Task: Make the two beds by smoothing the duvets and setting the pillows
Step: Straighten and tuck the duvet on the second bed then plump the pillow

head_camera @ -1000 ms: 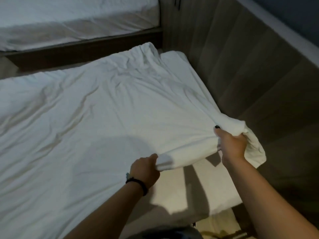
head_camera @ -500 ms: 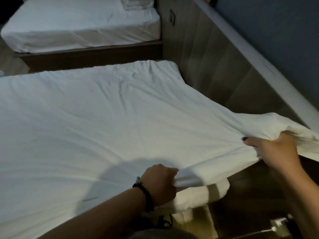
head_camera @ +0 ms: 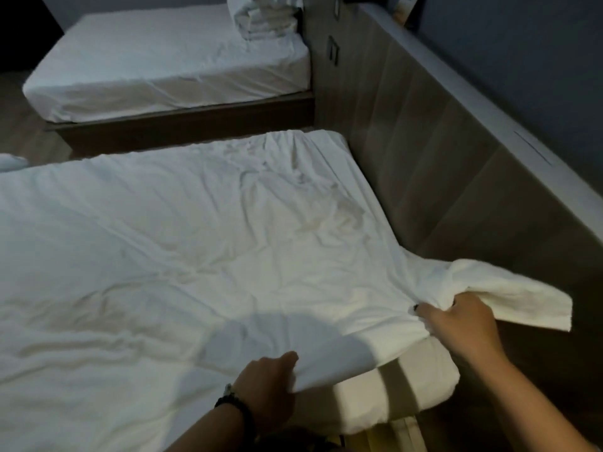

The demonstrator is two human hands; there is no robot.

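The duvet (head_camera: 195,256) has dropped back onto the near bed (head_camera: 434,380), wrinkled. Both hands, left hand (head_camera: 270,383) and right hand (head_camera: 460,324), clamp its edge; uneven tugging could bunch the corner against the headboard (head_camera: 456,158).

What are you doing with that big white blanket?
A person is making the near bed. Both hands grip one edge of the white duvet: the left hand holds the near edge, and the right hand bunches up the corner by the wooden headboard wall. The duvet is spread over the bed but wrinkled. The far bed only has folded bedding stacked at its head.
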